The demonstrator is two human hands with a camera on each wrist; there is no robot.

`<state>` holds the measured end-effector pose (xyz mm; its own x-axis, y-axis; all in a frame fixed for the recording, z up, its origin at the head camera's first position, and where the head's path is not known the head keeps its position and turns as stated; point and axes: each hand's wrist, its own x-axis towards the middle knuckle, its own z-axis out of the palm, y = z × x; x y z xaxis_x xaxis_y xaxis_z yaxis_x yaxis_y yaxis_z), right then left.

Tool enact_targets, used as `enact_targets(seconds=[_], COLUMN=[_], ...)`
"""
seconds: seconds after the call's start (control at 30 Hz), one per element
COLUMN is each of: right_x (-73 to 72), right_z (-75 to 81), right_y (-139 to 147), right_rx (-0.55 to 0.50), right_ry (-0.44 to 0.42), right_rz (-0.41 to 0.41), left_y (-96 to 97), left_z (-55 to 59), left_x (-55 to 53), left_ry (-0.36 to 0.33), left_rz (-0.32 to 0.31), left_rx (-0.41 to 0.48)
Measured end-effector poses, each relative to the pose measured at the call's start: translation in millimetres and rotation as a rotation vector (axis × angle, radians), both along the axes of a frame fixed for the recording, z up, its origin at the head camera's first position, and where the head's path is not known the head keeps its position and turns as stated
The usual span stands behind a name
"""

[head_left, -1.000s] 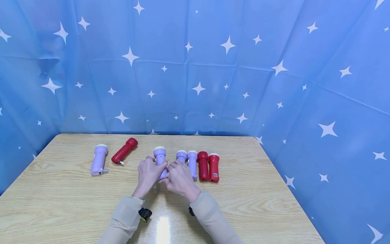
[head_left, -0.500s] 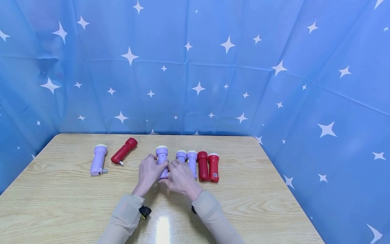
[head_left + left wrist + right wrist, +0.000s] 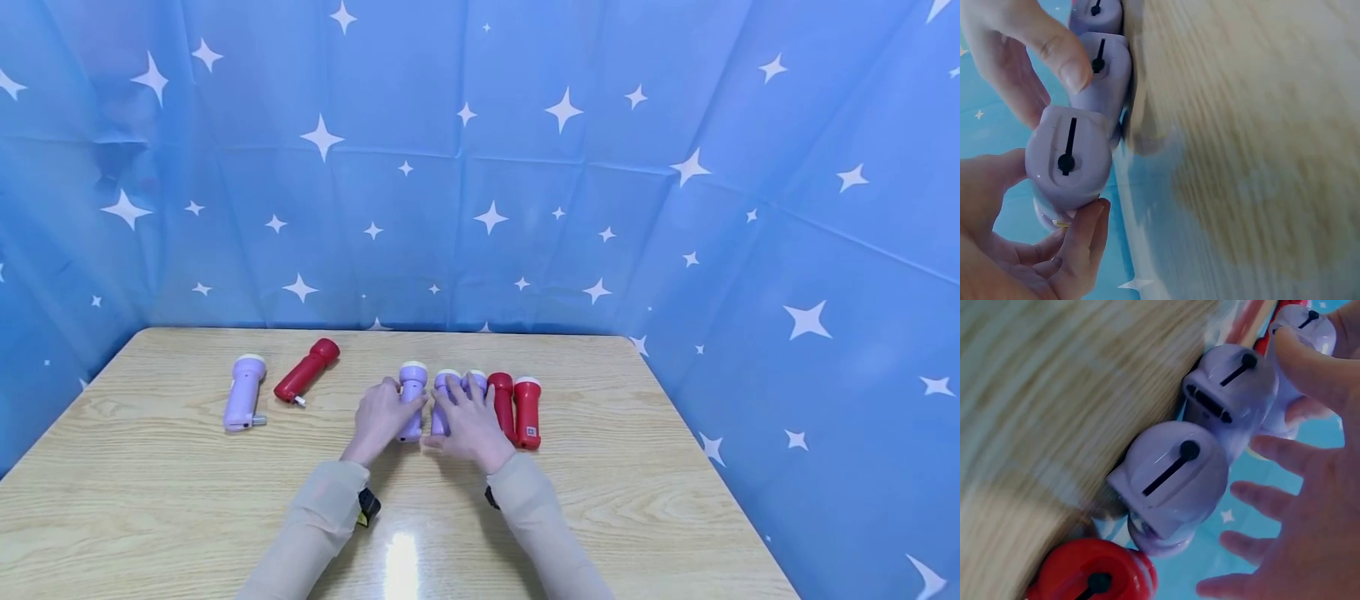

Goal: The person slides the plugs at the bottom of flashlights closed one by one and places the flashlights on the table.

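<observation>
My left hand (image 3: 380,418) pinches purple flashlight (image 3: 412,396) on tabletop (image 3: 172,500). Probably light, stiff plastic; smooth shell may slip. Best held mid-barrel, below wider head (image 3: 412,372). My right hand (image 3: 472,427), fingers spread, gripping nothing, over two neighbouring purple flashlights (image 3: 440,417).

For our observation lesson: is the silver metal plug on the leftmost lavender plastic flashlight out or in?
Out: the silver plug juts sideways from the lavender flashlight.

Square label (image 3: 531,432) on rightmost red flashlight (image 3: 528,407), unreadable
</observation>
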<state>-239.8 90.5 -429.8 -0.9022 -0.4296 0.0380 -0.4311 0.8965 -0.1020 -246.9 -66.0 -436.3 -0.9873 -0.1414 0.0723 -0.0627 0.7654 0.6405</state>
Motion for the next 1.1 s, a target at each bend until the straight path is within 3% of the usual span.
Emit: enact_targets(seconds=[0.37, 0.7, 1.1], right_x=[-2.5, -3.5, -3.0], right_z=[-2.7, 0.5, -0.4], right_y=[2, 2, 1], right_rx=[-0.031, -0.029, -0.015], right_ry=[-0.122, -0.14, -0.137], right_rz=[-0.078, -0.076, -0.067], left_y=[5.5, 7.4, 6.9], left_z=[-5.5, -11.1, -9.7], left_x=[-12.5, -17.9, -14.1], left_ry=[-0.081, -0.088, -0.084], left_rz=[-0.025, -0.042, -0.096], left_rx=[-0.014, -0.03, -0.041])
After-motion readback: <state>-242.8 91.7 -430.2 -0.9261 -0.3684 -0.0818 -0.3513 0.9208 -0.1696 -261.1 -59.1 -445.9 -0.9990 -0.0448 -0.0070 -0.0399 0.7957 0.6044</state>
